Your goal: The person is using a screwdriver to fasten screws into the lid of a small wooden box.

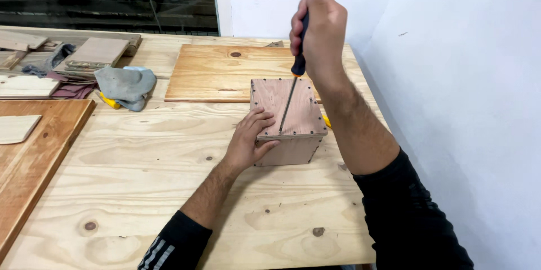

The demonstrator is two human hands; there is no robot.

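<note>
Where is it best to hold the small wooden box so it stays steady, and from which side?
Probably at its near-left corner, from the left, as the left hand does: the wooden box is low and flat-sided, and the screwdriver in the right hand occupies the near edge.

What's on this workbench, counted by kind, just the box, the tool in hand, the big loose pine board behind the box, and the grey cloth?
Wooden box, steadied by the left hand: 1
Screwdriver, gripped by the right hand, tip on the box's top: 1
Loose pine board behind the box: 1
Grey cloth: 1
Total: 4
</note>
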